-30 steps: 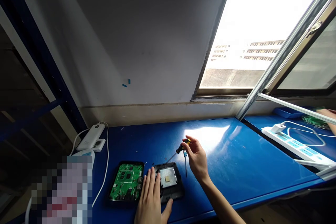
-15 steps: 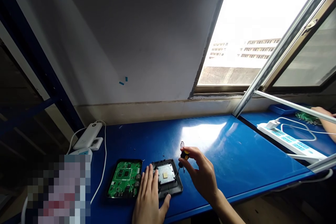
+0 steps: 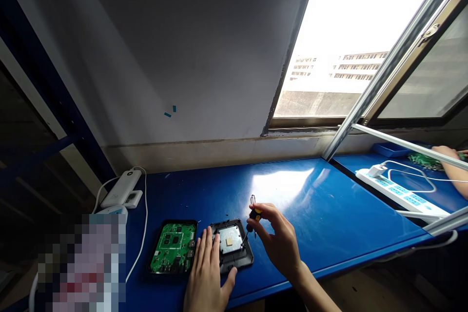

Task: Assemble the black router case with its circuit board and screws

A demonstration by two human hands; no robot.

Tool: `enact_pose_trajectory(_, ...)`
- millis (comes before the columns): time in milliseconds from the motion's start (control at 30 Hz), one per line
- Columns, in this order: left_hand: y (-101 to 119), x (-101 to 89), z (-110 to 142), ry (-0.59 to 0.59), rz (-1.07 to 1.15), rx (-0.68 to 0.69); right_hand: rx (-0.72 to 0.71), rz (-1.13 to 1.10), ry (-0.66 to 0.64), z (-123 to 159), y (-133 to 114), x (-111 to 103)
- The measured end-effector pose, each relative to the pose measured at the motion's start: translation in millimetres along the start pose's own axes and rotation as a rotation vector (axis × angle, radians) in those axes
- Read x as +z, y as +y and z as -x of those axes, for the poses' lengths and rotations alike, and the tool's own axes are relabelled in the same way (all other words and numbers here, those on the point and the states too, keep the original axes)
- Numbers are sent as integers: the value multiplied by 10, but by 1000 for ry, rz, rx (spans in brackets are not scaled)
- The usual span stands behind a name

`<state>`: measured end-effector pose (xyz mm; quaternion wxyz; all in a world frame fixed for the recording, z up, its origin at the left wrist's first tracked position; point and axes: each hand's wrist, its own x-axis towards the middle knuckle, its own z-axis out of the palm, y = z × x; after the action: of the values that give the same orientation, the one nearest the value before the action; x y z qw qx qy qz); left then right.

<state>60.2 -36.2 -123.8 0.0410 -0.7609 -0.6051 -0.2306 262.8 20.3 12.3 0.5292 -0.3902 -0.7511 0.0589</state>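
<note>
My right hand (image 3: 281,240) grips the yellow-and-black handle of a screwdriver (image 3: 256,213). The driver slants down, with its tip at the right edge of a silver metal plate (image 3: 227,250) inside a black plastic cover (image 3: 244,259). A small tan square pad (image 3: 229,242) sits on that plate. My left hand (image 3: 208,268) lies flat with fingers stretched out over the cover's left side, hiding part of it. Just left of that hand, a green circuit board (image 3: 175,246) rests in a black housing.
A white power bank (image 3: 122,189) and its cable lie at the left of the blue table (image 3: 204,195). Tiny dark bits are near the cover. Beyond a metal frame (image 3: 338,136) at right are a white power strip (image 3: 400,192), a blue tray (image 3: 391,149) and another person's hand (image 3: 444,152).
The view has shifted very slightly. Both hands, the screwdriver and the cover keep nearly the same places; the screwdriver tip stays at the plate's right edge.
</note>
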Motion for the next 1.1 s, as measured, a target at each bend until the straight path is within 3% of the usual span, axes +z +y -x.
enact_pose_trajectory(200,5,-44,-9,-44,34,-12,-3,-8,-1,-12,5,-8)
enact_pose_trajectory(667,122,-128,-56,-16,-22,-47,-27,-47,-60,-17,-27,20)
enact_pose_trajectory(1100,105,-71,-28,-2,14,-59,-27,-15,-42,-36,-45,-10)
